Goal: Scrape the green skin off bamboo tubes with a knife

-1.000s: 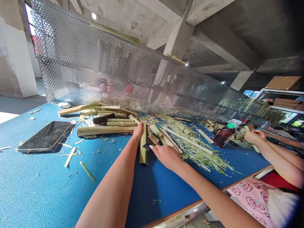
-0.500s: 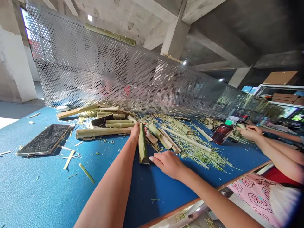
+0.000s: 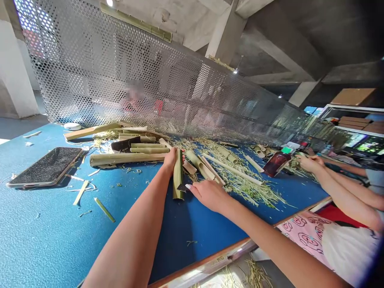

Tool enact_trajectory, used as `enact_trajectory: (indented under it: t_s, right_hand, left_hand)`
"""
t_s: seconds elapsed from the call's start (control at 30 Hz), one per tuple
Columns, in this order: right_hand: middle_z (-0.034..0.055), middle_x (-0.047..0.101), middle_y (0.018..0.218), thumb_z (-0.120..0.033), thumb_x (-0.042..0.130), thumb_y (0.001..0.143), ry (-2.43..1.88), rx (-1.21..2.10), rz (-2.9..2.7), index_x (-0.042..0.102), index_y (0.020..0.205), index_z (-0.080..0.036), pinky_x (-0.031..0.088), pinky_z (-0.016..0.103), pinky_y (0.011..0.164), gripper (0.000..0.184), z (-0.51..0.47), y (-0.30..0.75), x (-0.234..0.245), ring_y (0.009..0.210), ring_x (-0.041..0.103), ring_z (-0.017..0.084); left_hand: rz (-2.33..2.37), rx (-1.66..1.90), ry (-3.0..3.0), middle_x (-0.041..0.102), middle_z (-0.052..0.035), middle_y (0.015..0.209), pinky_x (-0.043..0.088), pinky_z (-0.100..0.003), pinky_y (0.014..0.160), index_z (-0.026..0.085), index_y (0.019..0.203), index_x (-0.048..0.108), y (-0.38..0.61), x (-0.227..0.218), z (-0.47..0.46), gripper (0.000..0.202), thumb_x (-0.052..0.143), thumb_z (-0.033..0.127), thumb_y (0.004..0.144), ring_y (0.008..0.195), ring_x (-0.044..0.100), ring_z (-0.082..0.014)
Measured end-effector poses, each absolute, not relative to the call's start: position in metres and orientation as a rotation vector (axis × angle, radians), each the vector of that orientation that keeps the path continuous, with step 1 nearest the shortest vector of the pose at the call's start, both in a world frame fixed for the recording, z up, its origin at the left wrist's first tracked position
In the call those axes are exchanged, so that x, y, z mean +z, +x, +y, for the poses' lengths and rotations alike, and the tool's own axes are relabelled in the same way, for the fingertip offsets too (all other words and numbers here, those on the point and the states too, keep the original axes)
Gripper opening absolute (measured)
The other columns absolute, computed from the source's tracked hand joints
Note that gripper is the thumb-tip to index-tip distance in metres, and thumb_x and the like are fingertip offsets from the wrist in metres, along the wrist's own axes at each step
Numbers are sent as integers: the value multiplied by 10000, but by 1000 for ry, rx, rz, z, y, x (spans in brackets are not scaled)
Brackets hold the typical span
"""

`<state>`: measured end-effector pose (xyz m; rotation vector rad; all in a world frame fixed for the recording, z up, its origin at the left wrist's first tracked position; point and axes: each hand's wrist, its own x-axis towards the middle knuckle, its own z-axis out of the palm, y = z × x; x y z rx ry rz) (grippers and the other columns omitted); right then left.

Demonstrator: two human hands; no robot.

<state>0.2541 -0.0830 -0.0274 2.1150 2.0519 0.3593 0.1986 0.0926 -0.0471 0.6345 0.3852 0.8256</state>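
Observation:
My left hand [image 3: 171,158] is closed around the far end of a split green bamboo piece [image 3: 178,176], which points toward me over the blue table. My right hand [image 3: 210,194] is closed, its thumb stretched toward the bamboo. From its fingertips a small dark knife blade [image 3: 181,187] lies across the bamboo near its close end; the handle is hidden in the hand. Just beyond my hands are a hollowed bamboo half [image 3: 200,165] and a longer bamboo pole [image 3: 129,159]. A broad dark blade [image 3: 125,145] rests among the bamboo pieces behind the pole.
A phone [image 3: 46,167] lies at the left of the blue table [image 3: 126,236], near loose bamboo strips [image 3: 80,193]. Shavings [image 3: 249,190] spread to the right, beside a dark red bottle [image 3: 276,164]. A perforated metal screen [image 3: 144,80] stands behind. A co-worker's arms [image 3: 339,180] reach in from the right.
The knife blade now lies across the bamboo, slightly farther up from its near end than before. My left hand keeps its hold. The whole view has shifted a little.

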Motion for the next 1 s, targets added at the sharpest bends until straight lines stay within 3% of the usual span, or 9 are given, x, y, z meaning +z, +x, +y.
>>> enact_trajectory:
  t_s: [0.17,0.37,0.6,0.7,0.83,0.9,1.0]
  right_hand:
    - [80,655,655,-444,302,939,1938,402,2175,632,733,-163,256,268,528,480,-97,252,-29,639,618,205]
    - [20,549,531,-486,196,946,2252,196,2378,560,591,-178,214,256,496,595,-87,272,-34,518,498,130]
    - [-9,355,423,-647,147,874,2249,260,2615,392,460,-195,205,256,483,659,-62,288,16,429,344,108]
    - [-14,349,390,-731,148,817,2510,-37,2729,320,449,-211,262,244,461,659,-41,301,28,390,361,101]
    - [-5,395,388,-739,36,800,3084,-485,2605,369,502,-214,332,241,430,689,-8,308,13,356,412,112]
    - [14,455,426,-703,60,831,3114,-313,2562,400,527,-206,342,237,456,675,3,305,0,402,466,124]
    - [42,570,544,-605,208,892,2794,245,2521,518,609,-182,304,231,496,596,3,297,-14,527,543,150]
  left_hand:
    - [370,790,641,475,-2,478,345,-210,352,119,884,591,195,-43,93,302,352,302,895,348,428,-107]
    - [355,854,579,474,12,506,377,-187,396,145,825,526,194,-43,98,295,296,304,919,373,431,-87]
    - [319,882,487,526,-4,573,428,-170,454,138,810,526,194,-41,98,367,299,390,948,445,498,-77]
    - [285,862,479,521,4,561,406,-175,405,132,836,547,192,-41,98,406,349,476,920,420,481,-76]
    - [257,821,532,532,9,561,406,-180,390,128,871,565,190,-40,97,432,381,519,896,412,498,-79]
    - [274,811,558,545,3,562,402,-185,385,130,880,580,190,-40,97,435,391,522,892,408,506,-83]
    - [278,819,599,563,-7,555,396,-193,386,127,881,600,191,-40,98,443,401,523,887,397,502,-89]
